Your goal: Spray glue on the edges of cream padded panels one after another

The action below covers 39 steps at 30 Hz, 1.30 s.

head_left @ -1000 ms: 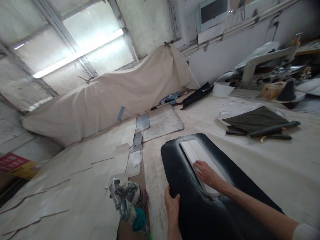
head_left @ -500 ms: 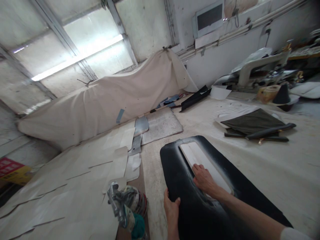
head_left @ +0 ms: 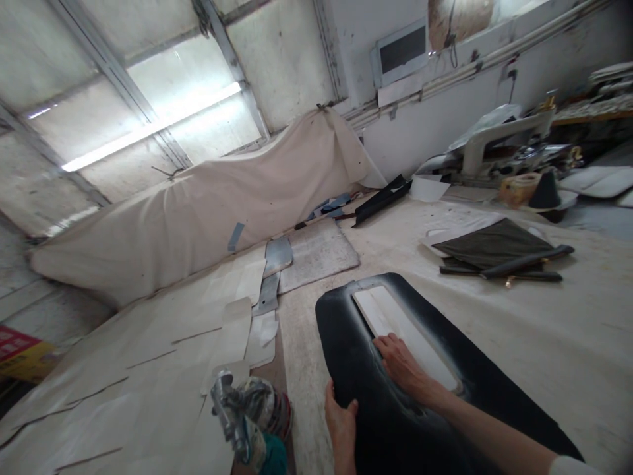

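A large black panel (head_left: 341, 330) with rounded corners lies on the table, its middle dusted whitish. Set on it is a long white strip (head_left: 400, 313). My right hand (head_left: 403, 366) rests over the strip's left edge, fingers bent and pressed together at that edge; whether they pinch anything is hidden. My left hand (head_left: 341, 419) holds the panel's left edge, with the thumb on top and the fingers along the side.
Left of the panel stand a metal spray gun (head_left: 230, 409) and a can (head_left: 279, 412). Pale sheets (head_left: 198, 336) spread at left. Dark folded fabric (head_left: 494, 244) lies at right, near a sewing machine (head_left: 475, 148). Beige cloth (head_left: 198, 204) hangs behind.
The view has shifted slightly. My right hand has moved a little down and left along the strip's edge. My left hand keeps its hold on the panel.
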Available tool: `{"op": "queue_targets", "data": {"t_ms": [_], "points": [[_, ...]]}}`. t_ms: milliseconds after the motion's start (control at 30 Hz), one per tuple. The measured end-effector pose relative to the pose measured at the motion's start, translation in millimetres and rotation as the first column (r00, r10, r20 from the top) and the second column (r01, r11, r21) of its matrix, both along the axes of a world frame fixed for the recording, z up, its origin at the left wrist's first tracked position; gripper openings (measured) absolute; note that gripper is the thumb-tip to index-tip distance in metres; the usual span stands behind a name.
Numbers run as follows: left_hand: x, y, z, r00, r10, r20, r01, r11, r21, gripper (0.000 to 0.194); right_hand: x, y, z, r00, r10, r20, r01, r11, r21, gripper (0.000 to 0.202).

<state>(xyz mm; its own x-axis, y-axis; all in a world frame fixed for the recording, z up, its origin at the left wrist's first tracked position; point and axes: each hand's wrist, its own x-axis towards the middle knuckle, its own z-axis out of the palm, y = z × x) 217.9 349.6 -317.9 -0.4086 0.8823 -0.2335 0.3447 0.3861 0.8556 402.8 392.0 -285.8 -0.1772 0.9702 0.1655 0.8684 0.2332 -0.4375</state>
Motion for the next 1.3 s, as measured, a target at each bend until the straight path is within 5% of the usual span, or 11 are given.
{"op": "queue_targets", "data": {"t_ms": [500,833,1300], "points": [[1,0,-1.9,0.999,-0.017,-0.04,0.019,0.999,0.047,0.061,-4,2,-9.5,0.997,0.049,0.062,-0.046,0.998,-0.053,0.034],[2,1,5.1,0.997,-0.053,-0.053,0.055,0.998,0.035,0.061,6,6,6.0,0.993,0.1,0.067,-0.097,0.994,-0.059,0.033],[4,-4,3.1,0.999,-0.029,-0.022,0.03,0.999,0.038,0.063,1,-3,-0.5,0.996,0.079,0.041,-0.077,0.996,-0.032,0.032]]}}
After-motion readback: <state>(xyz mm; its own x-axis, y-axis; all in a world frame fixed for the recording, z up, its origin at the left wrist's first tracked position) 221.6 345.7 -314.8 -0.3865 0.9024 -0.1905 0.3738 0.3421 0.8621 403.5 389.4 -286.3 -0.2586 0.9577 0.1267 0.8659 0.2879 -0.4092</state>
